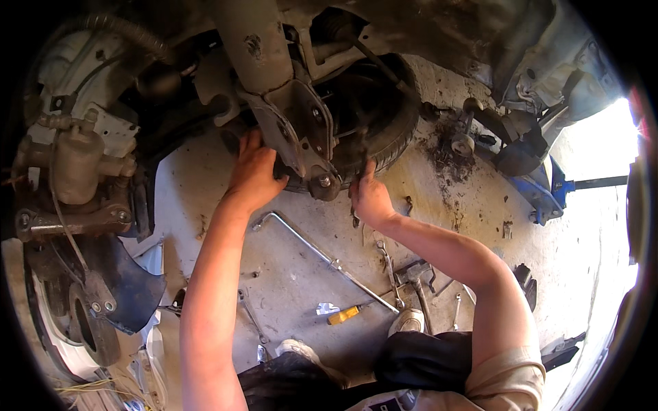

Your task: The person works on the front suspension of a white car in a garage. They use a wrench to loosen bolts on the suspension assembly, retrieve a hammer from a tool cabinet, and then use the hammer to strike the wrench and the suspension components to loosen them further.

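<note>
A grey strut tube (257, 48) comes down from above and ends in a forked steel bracket (301, 127). A bolt (325, 181) shows in the part at its lower end. My left hand (255, 177) is at the bracket's left side, thumb spread and fingers reaching up against a dark part; some fingertips are hidden. To the right of the bracket, my right hand (373, 200) is closed, its index finger pointing up. A dark, slim piece shows at that hand, but its kind is unclear. Behind both hands lies a tire (401, 133) on the floor.
On the floor lie a long breaker bar (308, 246), a yellow-handled screwdriver (343, 315), a hammer (415, 274) and several wrenches (387, 264). A blue jack (541, 192) stands at right. A dusty caliper-like assembly (79, 161) hangs at left. My shoes (407, 320) are close to the tools.
</note>
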{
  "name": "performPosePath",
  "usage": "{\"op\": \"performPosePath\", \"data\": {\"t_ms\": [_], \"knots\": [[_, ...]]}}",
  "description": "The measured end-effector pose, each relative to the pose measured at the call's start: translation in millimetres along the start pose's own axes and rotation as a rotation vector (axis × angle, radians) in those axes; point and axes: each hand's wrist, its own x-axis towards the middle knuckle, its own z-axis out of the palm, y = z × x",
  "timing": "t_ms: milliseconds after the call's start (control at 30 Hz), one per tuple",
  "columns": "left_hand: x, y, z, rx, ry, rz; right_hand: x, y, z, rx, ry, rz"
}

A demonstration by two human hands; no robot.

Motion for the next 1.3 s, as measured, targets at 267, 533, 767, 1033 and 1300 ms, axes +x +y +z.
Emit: {"op": "performPosePath", "data": {"t_ms": [267, 533, 767, 1033, 1300], "knots": [[-5, -4, 1, -0.005, 0.002, -0.022, -2, -68, -91, 0.369, -0.439, 0.109], [-2, 0, -2, 0.041, -0.032, -0.039, 27, -116, -156, 0.299, -0.733, 0.43], [-6, -8, 4, 0.042, -0.001, -0.014, 47, -128, -160, 0.39, -0.727, 0.423], [-6, -4, 5, -0.013, 0.015, -0.032, -23, -57, -57, -0.044, -0.268, -0.192], [-3, 4, 0, 0.036, 0.007, -0.034, -15, -37, -29, 0.049, -0.188, -0.021]]}}
